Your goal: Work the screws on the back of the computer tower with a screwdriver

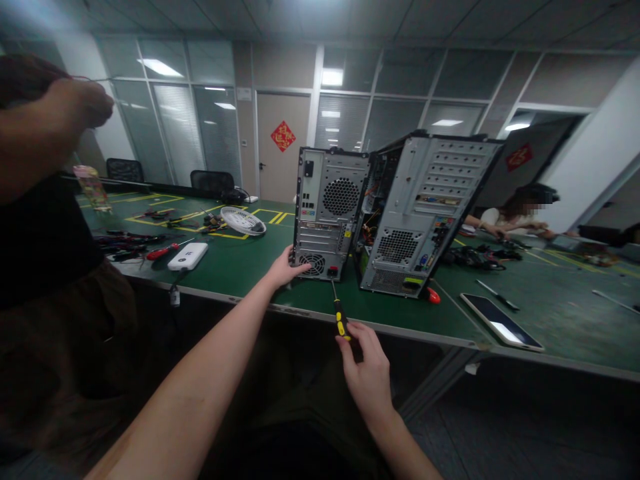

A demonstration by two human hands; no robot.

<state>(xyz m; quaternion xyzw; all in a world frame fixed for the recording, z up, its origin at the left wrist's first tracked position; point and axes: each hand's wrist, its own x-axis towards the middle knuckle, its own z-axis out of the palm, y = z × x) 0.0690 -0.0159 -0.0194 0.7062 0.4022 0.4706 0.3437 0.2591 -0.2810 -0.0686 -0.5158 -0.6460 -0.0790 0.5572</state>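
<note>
Two computer cases stand upright side by side, their rear panels facing me. My left hand (284, 268) grips the lower left edge of the smaller computer case (325, 233); the thumb lies across its rear fan grille and the fingers are partly hidden at the side. In my right hand (367, 367) is a black and yellow screwdriver (340, 318), pinched near the end of its handle. Its shaft points up to the case's bottom edge, close to the red switch; whether the tip touches a screw I cannot tell. The larger computer case (425, 220) leans close on the right.
On the green table (240, 267) lie a white power bank (188, 257), a red screwdriver (163, 251), a white basket (243, 221) and cables. Right of the cases are a phone (501, 323) and another screwdriver (497, 295). One person stands at left; another sits far right.
</note>
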